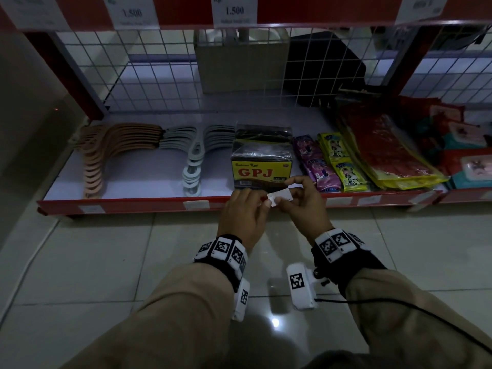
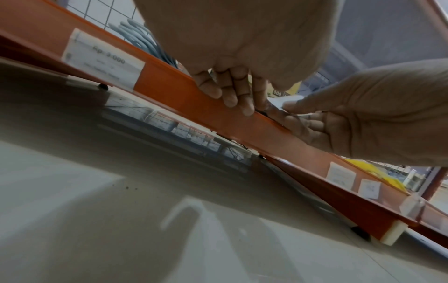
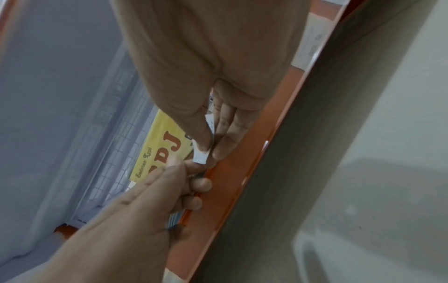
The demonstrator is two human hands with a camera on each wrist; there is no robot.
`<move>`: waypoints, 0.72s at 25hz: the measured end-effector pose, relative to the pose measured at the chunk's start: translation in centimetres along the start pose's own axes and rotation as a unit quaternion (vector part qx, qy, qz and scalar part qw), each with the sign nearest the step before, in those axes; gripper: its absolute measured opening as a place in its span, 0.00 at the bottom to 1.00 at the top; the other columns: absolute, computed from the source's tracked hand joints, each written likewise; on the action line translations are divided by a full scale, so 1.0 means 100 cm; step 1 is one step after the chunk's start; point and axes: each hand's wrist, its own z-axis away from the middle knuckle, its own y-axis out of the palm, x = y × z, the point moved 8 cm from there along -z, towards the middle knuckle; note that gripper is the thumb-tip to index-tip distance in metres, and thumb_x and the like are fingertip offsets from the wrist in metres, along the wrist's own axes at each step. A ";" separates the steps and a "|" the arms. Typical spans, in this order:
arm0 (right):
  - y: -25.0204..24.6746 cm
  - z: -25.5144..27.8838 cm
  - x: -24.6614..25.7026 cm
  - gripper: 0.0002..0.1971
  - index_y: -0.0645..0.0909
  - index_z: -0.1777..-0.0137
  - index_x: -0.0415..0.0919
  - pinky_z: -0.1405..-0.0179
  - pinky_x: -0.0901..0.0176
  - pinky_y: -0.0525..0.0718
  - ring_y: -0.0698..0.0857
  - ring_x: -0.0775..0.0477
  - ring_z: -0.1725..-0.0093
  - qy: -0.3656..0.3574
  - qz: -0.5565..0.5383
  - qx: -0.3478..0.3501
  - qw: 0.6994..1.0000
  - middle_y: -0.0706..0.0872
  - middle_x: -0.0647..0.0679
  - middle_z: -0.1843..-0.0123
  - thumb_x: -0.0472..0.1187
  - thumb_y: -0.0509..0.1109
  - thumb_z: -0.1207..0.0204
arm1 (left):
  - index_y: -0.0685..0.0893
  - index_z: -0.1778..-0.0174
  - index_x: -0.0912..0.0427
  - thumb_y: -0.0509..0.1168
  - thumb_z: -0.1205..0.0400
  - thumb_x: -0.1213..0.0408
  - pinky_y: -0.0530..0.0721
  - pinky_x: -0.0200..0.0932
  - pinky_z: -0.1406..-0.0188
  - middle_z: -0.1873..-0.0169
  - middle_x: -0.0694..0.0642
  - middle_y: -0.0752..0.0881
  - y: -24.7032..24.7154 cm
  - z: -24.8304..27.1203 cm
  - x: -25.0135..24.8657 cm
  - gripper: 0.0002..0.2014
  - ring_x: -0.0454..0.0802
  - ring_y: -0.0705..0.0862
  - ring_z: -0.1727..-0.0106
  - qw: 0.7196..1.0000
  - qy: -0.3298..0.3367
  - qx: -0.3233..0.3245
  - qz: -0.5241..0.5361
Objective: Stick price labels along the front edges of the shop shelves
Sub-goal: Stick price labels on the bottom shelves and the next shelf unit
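Note:
A small white price label (image 1: pixel 281 194) is held between both hands just above the red front edge (image 1: pixel 146 205) of the lowest shelf. My right hand (image 1: pixel 282 198) pinches it between thumb and fingers; in the right wrist view the thumb presses the label (image 3: pixel 202 156) against the fingers. My left hand (image 1: pixel 266 203) has curled fingers and nips the label's left corner with thumb and forefinger. In the left wrist view the left hand's other fingers (image 2: pixel 230 95) lie curled against the red edge (image 2: pixel 169 80), with the label (image 2: pixel 288 99) beside them. The label's print is too small to read.
White labels (image 1: pixel 197 204) (image 1: pixel 338 201) sit stuck on the red edge either side of the hands. Behind it stand a yellow GPJ box (image 1: pixel 262 173), tan hangers (image 1: pixel 106 153), grey hangers (image 1: pixel 194 161), and coloured packets (image 1: pixel 332 161). The upper shelf's edge carries price cards (image 1: pixel 234 9). Tiled floor lies below.

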 end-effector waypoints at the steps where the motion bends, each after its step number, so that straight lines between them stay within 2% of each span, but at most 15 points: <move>1: 0.001 0.000 -0.001 0.17 0.73 0.43 0.35 0.60 0.56 0.85 0.84 0.51 0.65 0.008 -0.010 0.003 1.000 0.83 0.42 0.62 0.26 0.73 0.28 | 0.81 0.41 0.57 0.58 0.15 0.56 0.76 0.52 0.46 0.47 0.55 0.83 0.000 0.000 0.000 0.13 0.55 0.76 0.44 1.000 0.001 -0.004 0.005; 2: 0.002 -0.001 -0.001 0.16 0.73 0.44 0.34 0.59 0.52 0.85 0.84 0.49 0.65 0.011 -0.016 0.008 1.000 0.82 0.40 0.62 0.26 0.73 0.27 | 0.82 0.43 0.57 0.60 0.15 0.56 0.76 0.51 0.47 0.48 0.55 0.83 0.000 0.000 0.000 0.12 0.55 0.76 0.44 1.000 0.002 -0.007 0.006; 5: 0.008 0.001 0.004 0.08 0.77 0.52 0.31 0.60 0.56 0.85 0.84 0.52 0.64 -0.008 -0.007 0.037 0.999 0.83 0.44 0.64 0.26 0.73 0.27 | 0.81 0.47 0.56 0.61 0.16 0.57 0.76 0.50 0.49 0.50 0.54 0.82 0.000 -0.004 -0.001 0.09 0.55 0.75 0.46 1.000 -0.008 -0.014 -0.004; 7: 0.008 0.003 0.008 0.06 0.79 0.54 0.33 0.58 0.58 0.84 0.84 0.52 0.61 -0.026 0.053 0.043 0.997 0.84 0.46 0.62 0.28 0.73 0.27 | 0.81 0.49 0.56 0.62 0.17 0.59 0.76 0.50 0.50 0.51 0.54 0.82 0.000 -0.005 -0.001 0.06 0.55 0.75 0.46 1.000 -0.012 -0.016 -0.011; 10: -0.003 0.000 0.014 0.05 0.82 0.55 0.44 0.59 0.72 0.81 0.84 0.60 0.61 -0.074 0.200 0.039 0.976 0.87 0.52 0.60 0.33 0.73 0.25 | 0.80 0.49 0.54 0.61 0.17 0.58 0.75 0.50 0.50 0.51 0.52 0.81 0.000 -0.004 -0.002 0.06 0.54 0.75 0.46 0.999 -0.004 0.000 -0.044; 13: -0.020 -0.005 0.015 0.08 0.83 0.53 0.47 0.61 0.81 0.76 0.84 0.61 0.59 -0.071 0.204 0.000 0.977 0.87 0.52 0.60 0.31 0.71 0.24 | 0.79 0.45 0.51 0.60 0.18 0.56 0.68 0.48 0.47 0.47 0.50 0.81 -0.004 -0.005 0.002 0.09 0.52 0.75 0.43 0.993 0.017 0.020 -0.119; 15: -0.023 -0.005 0.016 0.08 0.84 0.52 0.46 0.58 0.80 0.77 0.85 0.56 0.57 -0.076 0.189 -0.026 0.979 0.87 0.50 0.59 0.31 0.70 0.23 | 0.80 0.44 0.52 0.60 0.18 0.58 0.66 0.47 0.47 0.46 0.51 0.80 -0.010 -0.005 0.008 0.10 0.52 0.75 0.44 0.988 0.022 0.020 -0.153; 18: -0.008 0.000 0.028 0.05 0.85 0.53 0.40 0.55 0.67 0.81 0.85 0.51 0.55 -0.146 0.212 -0.029 0.966 0.88 0.47 0.56 0.31 0.69 0.23 | 0.82 0.45 0.54 0.60 0.19 0.61 0.70 0.47 0.47 0.46 0.53 0.79 -0.014 -0.002 0.016 0.09 0.53 0.75 0.45 0.988 0.012 0.018 -0.152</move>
